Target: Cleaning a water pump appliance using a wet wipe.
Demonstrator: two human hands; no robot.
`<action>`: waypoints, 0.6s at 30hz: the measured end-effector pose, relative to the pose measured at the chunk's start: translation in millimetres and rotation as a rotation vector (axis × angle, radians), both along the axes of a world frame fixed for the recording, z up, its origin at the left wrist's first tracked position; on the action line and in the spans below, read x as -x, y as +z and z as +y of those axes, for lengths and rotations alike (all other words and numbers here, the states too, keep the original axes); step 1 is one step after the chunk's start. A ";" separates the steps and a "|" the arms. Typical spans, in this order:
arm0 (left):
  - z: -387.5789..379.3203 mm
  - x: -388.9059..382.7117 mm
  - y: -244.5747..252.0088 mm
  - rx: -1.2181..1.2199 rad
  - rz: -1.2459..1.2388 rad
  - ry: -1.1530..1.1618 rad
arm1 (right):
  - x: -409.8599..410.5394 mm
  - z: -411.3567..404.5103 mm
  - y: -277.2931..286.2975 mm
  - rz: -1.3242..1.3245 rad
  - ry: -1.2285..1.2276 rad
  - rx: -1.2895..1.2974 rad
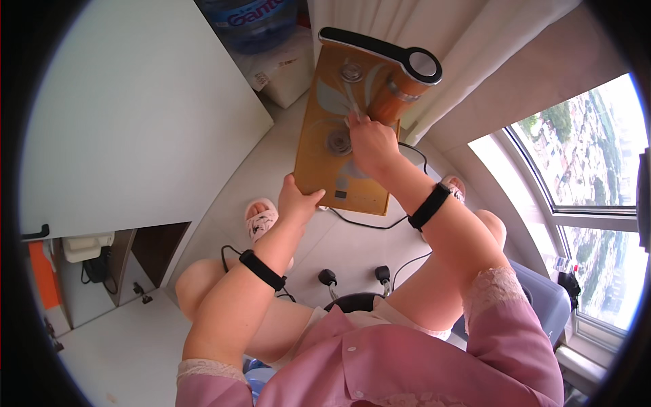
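An orange-gold electric appliance (pixel 325 168) with a flat, flower-patterned panel is held tilted in front of me. A black and silver arm (pixel 366 45) runs along its top end, and an orange cylinder (pixel 391 102) stands out below the arm's round end. My left hand (pixel 299 201) grips the lower left corner, thumb on the face. Curled fingers of my right hand (pixel 374 142) rest against the middle of the panel, beside a round spiral motif (pixel 339 142). A thin pale strip shows at these fingertips; whether it is held or part of the pattern is unclear.
A black cable (pixel 366 226) hangs below the appliance. White cabinet doors (pixel 137 112) fill the left, with open shelves (pixel 96 274) under them. A large water bottle (pixel 259 25) stands at the back, near a pale curtain (pixel 407 20). A window (pixel 574 147) and a grey suitcase-like case (pixel 539 300) are at right.
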State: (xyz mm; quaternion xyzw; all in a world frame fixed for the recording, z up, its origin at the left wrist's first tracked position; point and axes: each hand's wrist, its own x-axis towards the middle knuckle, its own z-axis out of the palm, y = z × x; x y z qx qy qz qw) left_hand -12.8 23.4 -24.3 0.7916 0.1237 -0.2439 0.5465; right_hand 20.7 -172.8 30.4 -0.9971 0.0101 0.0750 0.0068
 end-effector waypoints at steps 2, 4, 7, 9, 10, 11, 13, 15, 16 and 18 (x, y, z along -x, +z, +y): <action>0.1 0.1 -0.9 -0.003 -0.002 -0.009 | -11.3 0.5 -0.6 -0.010 -0.012 -0.023; -2.6 0.4 0.6 -0.005 -0.003 -0.017 | -20.0 -2.5 -4.6 -0.021 -0.023 -0.045; -4.0 1.2 2.1 0.007 -0.018 -0.005 | -21.2 -4.6 -10.3 -0.101 -0.031 -0.068; -3.3 1.7 3.5 0.007 -0.019 0.017 | -13.0 -5.7 -8.3 -0.080 -0.025 -0.110; -1.6 0.1 4.5 0.008 -0.018 0.019 | -7.7 -5.2 -5.9 -0.079 -0.024 -0.109; 1.0 -3.0 5.8 -0.023 0.036 -0.030 | -0.9 -4.4 -3.6 -0.039 -0.004 -0.074; 3.5 -5.1 3.3 -0.048 0.095 -0.083 | 16.9 -4.4 -2.0 0.007 0.013 -0.033; 3.0 -5.3 1.2 -0.039 0.064 -0.091 | 35.1 -4.0 -2.7 -0.012 0.086 0.004; 1.3 -4.8 2.6 -0.036 0.066 -0.092 | 43.5 -2.8 -2.5 -0.010 0.085 0.007; -1.7 -3.2 7.8 -0.037 0.082 -0.066 | 59.8 1.7 -1.1 0.037 0.112 0.026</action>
